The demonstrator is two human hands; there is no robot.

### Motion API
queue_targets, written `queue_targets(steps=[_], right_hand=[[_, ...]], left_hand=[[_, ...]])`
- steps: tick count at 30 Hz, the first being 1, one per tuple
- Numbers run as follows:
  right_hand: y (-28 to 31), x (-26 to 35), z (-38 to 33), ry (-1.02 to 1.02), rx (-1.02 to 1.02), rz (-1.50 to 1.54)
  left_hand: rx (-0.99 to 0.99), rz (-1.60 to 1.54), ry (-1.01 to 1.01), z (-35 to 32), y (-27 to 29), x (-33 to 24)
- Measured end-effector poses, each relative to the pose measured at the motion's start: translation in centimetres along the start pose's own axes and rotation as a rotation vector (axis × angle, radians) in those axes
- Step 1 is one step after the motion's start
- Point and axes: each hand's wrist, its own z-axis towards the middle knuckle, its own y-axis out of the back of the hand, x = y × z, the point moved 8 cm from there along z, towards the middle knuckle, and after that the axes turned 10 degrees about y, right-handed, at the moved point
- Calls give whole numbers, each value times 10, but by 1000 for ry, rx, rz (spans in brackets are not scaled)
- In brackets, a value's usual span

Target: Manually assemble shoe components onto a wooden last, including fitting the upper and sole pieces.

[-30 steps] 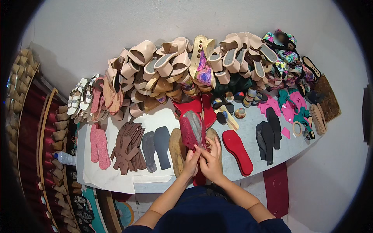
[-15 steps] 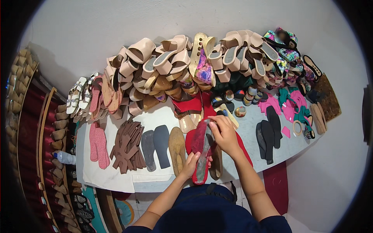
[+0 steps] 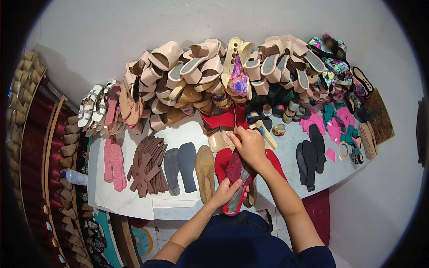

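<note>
A red shoe (image 3: 231,208) is held sole side up over the table's near edge, its underside grey with a dark red patch near the front. My left hand (image 3: 226,193) wraps round its middle, thumb on the underside and fingertips showing at the far side. Over the toe end, my right hand (image 3: 250,145) has its fingers drawn together and hides that end; what they pinch cannot be made out. Red pieces (image 3: 223,161) lie beneath. Close by on the left stands a worn brown shoe last (image 3: 205,172); another last (image 3: 251,193) is partly hidden behind the shoe.
Beige heeled sandals (image 3: 196,64) are piled along the wall. Grey insoles (image 3: 187,167), brown straps (image 3: 149,167) and pink soles (image 3: 114,165) lie left. Black soles (image 3: 307,161), tape rolls (image 3: 279,129) and pink and green scraps (image 3: 335,123) lie right. Racks of lasts (image 3: 69,152) line the left side.
My right hand has moved nearer and turned, so it now covers the shoe's toe end. The shoe has dropped slightly toward me, with my left hand still round it.
</note>
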Motion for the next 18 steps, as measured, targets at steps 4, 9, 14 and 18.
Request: queue_targets(steps=[4, 9, 14, 18], right_hand=[[-1, 11, -1, 148, -7, -199], [1, 13, 0, 192, -1, -405], [-32, -23, -6, -145, 347, 62], [-10, 13, -2, 132, -61, -118]], left_hand=[[-25, -38, 52, 1, 2, 4], [-22, -42, 83, 0, 0, 10], [-64, -39, 85, 4, 8, 12], [-69, 30, 97, 4, 3, 7]])
